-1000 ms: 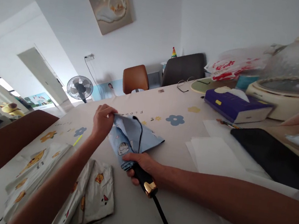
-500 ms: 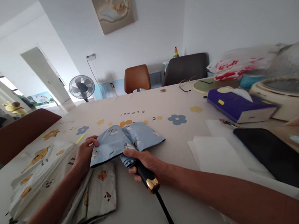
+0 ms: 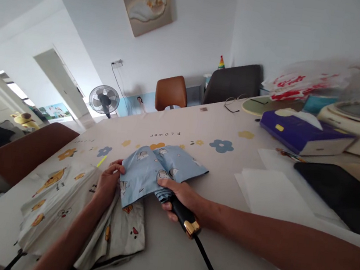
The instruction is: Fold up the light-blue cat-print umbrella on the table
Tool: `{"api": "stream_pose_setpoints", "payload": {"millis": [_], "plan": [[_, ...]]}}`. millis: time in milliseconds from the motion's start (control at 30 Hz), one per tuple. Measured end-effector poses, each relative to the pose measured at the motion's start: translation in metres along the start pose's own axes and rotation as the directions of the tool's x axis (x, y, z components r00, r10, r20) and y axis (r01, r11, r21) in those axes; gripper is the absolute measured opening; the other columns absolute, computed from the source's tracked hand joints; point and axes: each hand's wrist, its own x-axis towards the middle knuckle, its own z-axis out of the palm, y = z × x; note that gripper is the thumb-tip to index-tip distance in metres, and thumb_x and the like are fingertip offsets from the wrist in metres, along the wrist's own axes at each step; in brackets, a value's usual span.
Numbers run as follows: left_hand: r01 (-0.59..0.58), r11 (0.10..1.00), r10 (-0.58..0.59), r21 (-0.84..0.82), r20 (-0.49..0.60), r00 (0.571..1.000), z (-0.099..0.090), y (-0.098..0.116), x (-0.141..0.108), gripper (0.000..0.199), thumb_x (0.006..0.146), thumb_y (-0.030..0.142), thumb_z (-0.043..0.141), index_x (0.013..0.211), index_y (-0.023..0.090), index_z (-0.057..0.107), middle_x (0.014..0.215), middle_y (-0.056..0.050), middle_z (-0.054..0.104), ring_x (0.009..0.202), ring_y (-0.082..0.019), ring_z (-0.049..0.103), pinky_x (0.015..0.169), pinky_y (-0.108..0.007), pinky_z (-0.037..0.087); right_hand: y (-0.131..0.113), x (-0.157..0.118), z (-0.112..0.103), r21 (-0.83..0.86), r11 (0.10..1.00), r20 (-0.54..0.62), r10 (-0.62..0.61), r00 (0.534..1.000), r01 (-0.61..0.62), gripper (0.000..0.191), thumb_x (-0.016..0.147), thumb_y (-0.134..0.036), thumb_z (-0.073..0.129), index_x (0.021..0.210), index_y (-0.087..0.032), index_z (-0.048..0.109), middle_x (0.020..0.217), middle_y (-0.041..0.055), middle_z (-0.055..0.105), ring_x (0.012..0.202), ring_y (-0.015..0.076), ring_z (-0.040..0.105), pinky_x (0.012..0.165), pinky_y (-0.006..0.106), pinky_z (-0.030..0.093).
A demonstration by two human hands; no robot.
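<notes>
A blue umbrella (image 3: 148, 170) with a cartoon print is partly folded, its canopy fanned out in loose panels above the table. My right hand (image 3: 181, 199) wraps round the top of its black and gold handle, thumb on the blue cloth. A black strap or rod trails from the handle toward the bottom edge. My left hand (image 3: 111, 179) pinches the left edge of the blue canopy. Under and beside my left forearm lies a cream umbrella (image 3: 54, 207) with yellow duck prints, loosely spread on the table.
White sheets (image 3: 265, 190), a black flat object (image 3: 338, 191) and a purple tissue box (image 3: 303, 131) lie on the right. Glasses (image 3: 233, 104) rest at the table's far edge. Chairs (image 3: 171, 93) and a fan (image 3: 104, 100) stand beyond the table (image 3: 188, 123).
The view has shifted, so most things sit slightly differently in the frame. The blue canopy's left panel hangs a little lower over the cream umbrella. Both hands keep their hold.
</notes>
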Motion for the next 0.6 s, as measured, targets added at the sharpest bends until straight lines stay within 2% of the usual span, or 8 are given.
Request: {"api": "stream_pose_setpoints", "payload": {"millis": [67, 133, 233, 300, 367, 433, 500, 600], "plan": [[-0.051, 0.996, 0.052, 0.075, -0.015, 0.999, -0.001, -0.002, 0.001, 0.021, 0.062, 0.026, 0.061, 0.082, 0.020, 0.060, 0.109, -0.004, 0.056, 0.103, -0.021, 0.051, 0.082, -0.030, 0.041, -0.003, -0.004, 0.002, -0.061, 0.998, -0.037, -0.020, 0.999, 0.018, 0.025, 0.077, -0.036, 0.050, 0.061, -0.018, 0.042, 0.040, -0.0055, 0.042, 0.028, 0.0062, 0.037, 0.027, 0.018, 0.033], [-0.086, 0.986, 0.085, 0.145, 0.010, 0.996, 0.002, -0.003, -0.001, 0.042, 0.067, 0.030, 0.059, 0.108, 0.022, 0.053, 0.112, -0.006, 0.056, 0.109, -0.021, 0.048, 0.089, -0.035, 0.039, -0.007, -0.006, 0.001, -0.111, 0.992, -0.092, -0.075, 0.993, 0.064, 0.026, 0.077, -0.035, 0.050, 0.059, -0.017, 0.043, 0.039, -0.0051, 0.043, 0.027, 0.0064, 0.037, 0.027, 0.018, 0.033], [-0.219, 0.905, 0.162, 0.365, 0.179, 0.970, 0.009, -0.001, -0.007, 0.052, 0.070, 0.032, 0.056, 0.119, 0.019, 0.045, 0.122, -0.011, 0.051, 0.116, -0.023, 0.044, 0.096, -0.041, 0.035, -0.015, -0.004, -0.006, -0.187, 0.973, -0.191, -0.173, 0.966, 0.138, 0.029, 0.074, -0.038, 0.052, 0.056, -0.017, 0.044, 0.040, -0.0045, 0.044, 0.028, 0.0073, 0.039, 0.028, 0.019, 0.033], [-0.409, 0.748, 0.233, 0.523, 0.369, 0.900, 0.012, 0.000, -0.011, 0.054, 0.071, 0.032, 0.055, 0.122, 0.018, 0.043, 0.130, -0.011, 0.044, 0.123, -0.025, 0.035, 0.102, -0.043, 0.027, -0.019, -0.001, -0.011, -0.251, 0.953, -0.264, -0.235, 0.935, 0.169, 0.031, 0.073, -0.038, 0.053, 0.053, -0.016, 0.045, 0.040, -0.0040, 0.044, 0.027, 0.0080, 0.041, 0.027, 0.020, 0.033], [-0.585, 0.573, 0.256, 0.574, 0.552, 0.793, 0.011, 0.001, -0.013, 0.056, 0.076, 0.033, 0.052, 0.128, 0.019, 0.037, 0.136, -0.010, 0.038, 0.129, -0.023, 0.025, 0.106, -0.043, 0.020, -0.021, 0.001, -0.015, -0.297, 0.938, -0.326, -0.278, 0.904, 0.181, 0.032, 0.073, -0.038, 0.053, 0.051, -0.016, 0.045, 0.039, -0.0038, 0.044, 0.027, 0.0084, 0.042, 0.027, 0.020, 0.032], [-0.672, 0.463, 0.234, 0.578, 0.651, 0.722, 0.002, 0.000, -0.010, 0.057, 0.081, 0.036, 0.047, 0.133, 0.019, 0.031, 0.139, -0.009, 0.034, 0.132, -0.022, 0.021, 0.107, -0.044, 0.017, -0.021, 0.003, -0.017, -0.309, 0.934, -0.376, -0.296, 0.878, 0.183, 0.033, 0.072, -0.038, 0.053, 0.048, -0.016, 0.044, 0.038, -0.0039, 0.043, 0.026, 0.0085, 0.042, 0.027, 0.020, 0.032], [-0.691, 0.423, 0.201, 0.586, 0.683, 0.702, -0.011, -0.003, -0.004, 0.059, 0.082, 0.038, 0.045, 0.135, 0.018, 0.027, 0.141, -0.010, 0.031, 0.132, -0.022, 0.019, 0.107, -0.044, 0.019, -0.019, 0.004, -0.017, -0.315, 0.932, -0.392, -0.300, 0.870, 0.180, 0.035, 0.072, -0.039, 0.053, 0.047, -0.016, 0.045, 0.038, -0.0037, 0.044, 0.027, 0.0086, 0.043, 0.028, 0.020, 0.033], [-0.683, 0.436, 0.174, 0.585, 0.690, 0.702, -0.026, -0.008, 0.006, 0.061, 0.082, 0.039, 0.045, 0.135, 0.016, 0.026, 0.141, -0.011, 0.030, 0.132, -0.022, 0.020, 0.106, -0.043, 0.022, -0.017, 0.006, -0.018, -0.330, 0.928, -0.390, -0.302, 0.870, 0.175, 0.037, 0.072, -0.042, 0.052, 0.047, -0.016, 0.046, 0.038, -0.0035, 0.045, 0.027, 0.0086, 0.044, 0.028, 0.020, 0.034]]}}
